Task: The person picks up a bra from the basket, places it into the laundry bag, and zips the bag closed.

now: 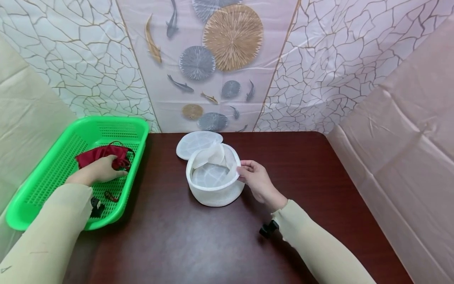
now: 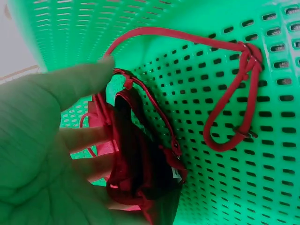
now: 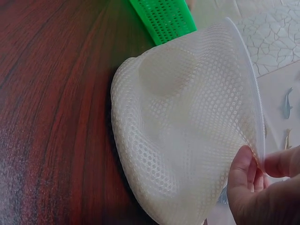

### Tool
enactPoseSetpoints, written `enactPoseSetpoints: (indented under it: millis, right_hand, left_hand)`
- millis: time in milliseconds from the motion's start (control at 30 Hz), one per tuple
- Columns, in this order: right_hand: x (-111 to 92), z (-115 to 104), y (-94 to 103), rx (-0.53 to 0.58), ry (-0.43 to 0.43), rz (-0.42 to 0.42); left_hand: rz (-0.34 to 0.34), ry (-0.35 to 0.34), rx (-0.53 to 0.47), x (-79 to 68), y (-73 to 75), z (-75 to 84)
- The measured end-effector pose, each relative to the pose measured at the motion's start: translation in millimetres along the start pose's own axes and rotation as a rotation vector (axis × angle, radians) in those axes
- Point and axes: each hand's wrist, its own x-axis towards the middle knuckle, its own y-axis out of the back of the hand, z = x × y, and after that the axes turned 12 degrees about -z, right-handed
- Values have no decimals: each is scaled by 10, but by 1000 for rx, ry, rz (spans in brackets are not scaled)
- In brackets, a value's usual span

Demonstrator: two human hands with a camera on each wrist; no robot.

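At the middle of the table [image 1: 177,240], the bag [image 1: 216,198], its rim [image 1: 209,188] pinched by the right hand [image 1: 260,183], seemed light, soft and best held there, while the left hand [image 1: 101,169], thumb parted, touched cloth [image 1: 95,155] in the left basket [image 1: 110,120].

soft glare on the dark tabletop [image 1: 198,240], green tint over the slightly blurred left hand [image 2: 47,150]

A small draped booth, building type unclear: creased fish-and-disc sheeting [image 1: 216,98] backed the dark wood-grain surface [image 1: 198,244], and plain beige sheeting [image 1: 397,157] closed in both sides, like a staged corner. Household goods, a green plastic basket [image 1: 136,161] and a white mesh bag [image 1: 215,193], lent it a domestic look.
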Motion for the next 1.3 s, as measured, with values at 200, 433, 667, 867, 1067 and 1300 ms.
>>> enactPoseSetpoints:
  millis: [200,433,667,867,1067,1300]
  right_hand:
    - [-7,-2,-2,3,-1,0]
    - [1,18,7,14,-7,0]
    - [2,7,13,-25,-6,-15]
    - [-2,11,13,-27,-4,-12]
    - [-7,8,14,-20,-1,-11]
    - [-19,2,12,-34,-2,-13]
  left_hand:
    - [28,6,49,45,-14,-39]
    - [28,86,71,48,-12,-58]
    - [61,96,90,41,-11,-114]
    - [85,90,93,23,-38,-135]
    - [73,109,91,39,-45,-118]
    - [50,160,64,70,-82,-104]
